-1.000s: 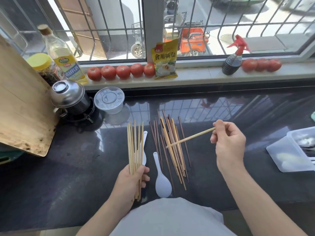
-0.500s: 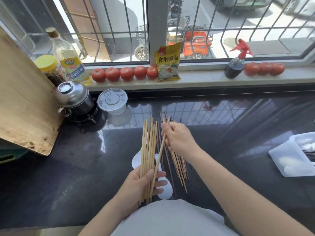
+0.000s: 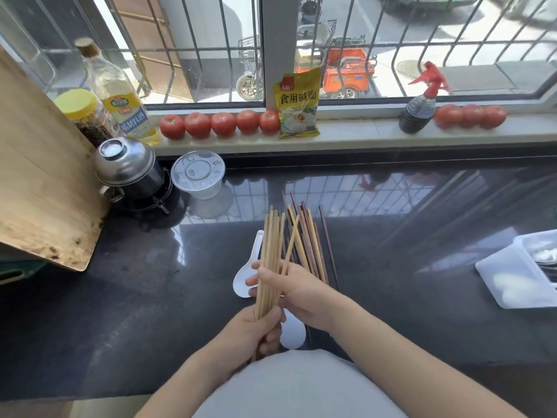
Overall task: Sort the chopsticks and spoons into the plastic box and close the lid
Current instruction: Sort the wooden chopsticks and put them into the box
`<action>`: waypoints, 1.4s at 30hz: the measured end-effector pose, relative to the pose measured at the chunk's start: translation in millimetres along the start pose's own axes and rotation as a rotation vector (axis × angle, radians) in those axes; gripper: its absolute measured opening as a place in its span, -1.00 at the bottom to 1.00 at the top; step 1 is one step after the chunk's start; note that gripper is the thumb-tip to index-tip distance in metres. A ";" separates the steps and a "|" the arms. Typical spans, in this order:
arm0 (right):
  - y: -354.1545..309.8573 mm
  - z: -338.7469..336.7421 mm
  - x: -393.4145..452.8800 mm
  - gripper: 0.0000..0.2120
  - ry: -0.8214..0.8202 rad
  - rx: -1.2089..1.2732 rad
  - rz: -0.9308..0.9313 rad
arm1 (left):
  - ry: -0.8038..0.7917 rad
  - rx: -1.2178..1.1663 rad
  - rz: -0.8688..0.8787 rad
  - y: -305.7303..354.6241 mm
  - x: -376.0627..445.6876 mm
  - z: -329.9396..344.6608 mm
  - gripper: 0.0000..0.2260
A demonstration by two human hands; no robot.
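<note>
My left hand (image 3: 260, 330) grips the lower end of a bundle of light bamboo chopsticks (image 3: 271, 245), held upright over the black counter. My right hand (image 3: 297, 289) wraps round the bundle's middle from the right, fingers curled over it. Behind the bundle lie several darker and mixed chopsticks (image 3: 313, 236) in a loose pile on the counter. One white spoon (image 3: 247, 274) lies just left of my hands, and another white spoon (image 3: 294, 331) shows below them. The white plastic box (image 3: 512, 276) stands at the right edge with spoons inside; its lid is out of sight.
A wooden cutting board (image 3: 42, 182) leans at the left. Beside it stand a steel pot (image 3: 129, 170) and an upturned clear plastic container (image 3: 199, 175). Tomatoes (image 3: 223, 123), an oil bottle (image 3: 120, 98), a yellow packet (image 3: 298, 104) and a spray bottle (image 3: 419, 107) line the windowsill.
My right hand brought a single bamboo chopstick from the right over to the bundle in my left hand and now wraps round the whole bundle. The bundle shifted rightwards over the spoons.
</note>
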State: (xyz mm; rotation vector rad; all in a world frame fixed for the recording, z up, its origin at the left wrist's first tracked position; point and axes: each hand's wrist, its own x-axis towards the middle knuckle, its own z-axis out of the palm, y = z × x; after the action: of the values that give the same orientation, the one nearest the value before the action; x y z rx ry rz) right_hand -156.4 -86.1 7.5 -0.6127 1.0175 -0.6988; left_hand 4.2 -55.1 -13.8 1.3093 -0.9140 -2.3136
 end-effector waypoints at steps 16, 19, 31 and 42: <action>-22.2 25.1 42.4 -0.55 0.183 0.037 -0.062 | 0.259 0.112 -0.023 11.6 18.4 8.7 -0.75; -34.9 14.5 55.5 -0.69 0.408 -0.339 -0.278 | 0.210 0.052 -0.133 2.3 19.8 5.8 -0.68; -28.7 -112.5 41.8 -0.79 0.830 -0.934 0.135 | 0.444 -0.208 -0.202 5.1 27.0 -14.7 -0.62; 54.0 -113.2 18.8 -0.65 0.800 -1.371 0.233 | 0.538 -0.260 -0.216 -1.6 22.8 -20.7 -0.60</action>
State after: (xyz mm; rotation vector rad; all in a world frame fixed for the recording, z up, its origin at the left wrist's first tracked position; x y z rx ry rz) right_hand -240.0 -81.4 -87.9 -1.3937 2.2868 0.1193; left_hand 9.9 -74.4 -37.2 1.8423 -0.3013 -1.9654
